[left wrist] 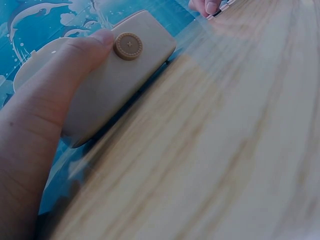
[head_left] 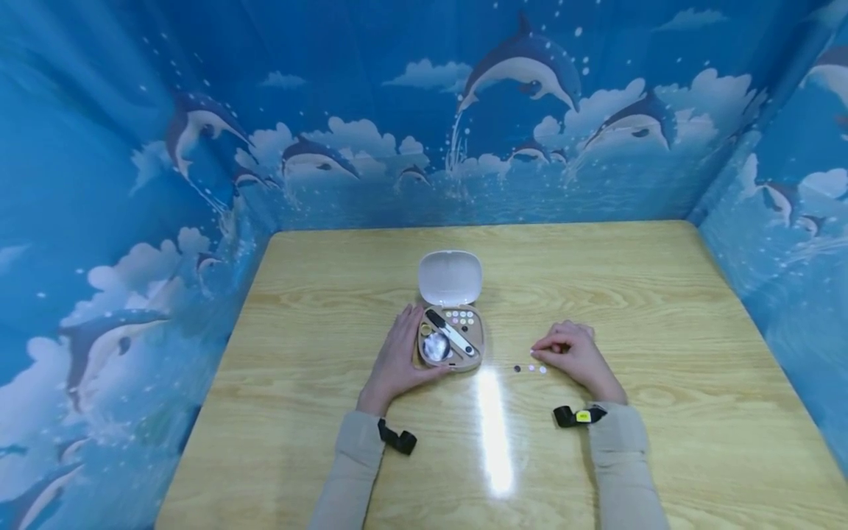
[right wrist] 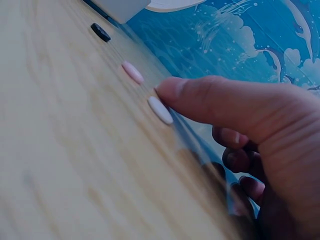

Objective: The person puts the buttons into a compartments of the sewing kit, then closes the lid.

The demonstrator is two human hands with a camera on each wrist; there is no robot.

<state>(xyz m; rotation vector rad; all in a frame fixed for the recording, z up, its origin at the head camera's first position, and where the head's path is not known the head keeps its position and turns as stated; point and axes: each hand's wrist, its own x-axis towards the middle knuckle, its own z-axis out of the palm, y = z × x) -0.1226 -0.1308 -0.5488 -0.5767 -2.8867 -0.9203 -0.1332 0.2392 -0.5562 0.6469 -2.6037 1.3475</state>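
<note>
My left hand (head_left: pixel 397 353) holds a beige sewing-kit box (head_left: pixel 481 353), fingers along its left side and thumb at the front. In the left wrist view the thumb lies beside a brown button-shaped knob (left wrist: pixel 128 46) on the box front. Inside are a black-and-white tool (head_left: pixel 453 333), a shiny round piece (head_left: pixel 436 347) and several small buttons (head_left: pixel 460 317). To the right, my right hand (head_left: pixel 575 357) pinches a small white button (head_left: pixel 532 352) between thumb and index finger. Just below it lie a black button (right wrist: pixel 100 32), a pink button (right wrist: pixel 132 72) and a white button (right wrist: pixel 160 110) in a row.
The box's white lid (head_left: pixel 450 277) stands open toward the back. All of it is on a wood-grain table (head_left: pixel 318 294), with blue dolphin-print curtains (head_left: pixel 371 96) at the back and sides. A bright light reflection crosses the tabletop between the arms.
</note>
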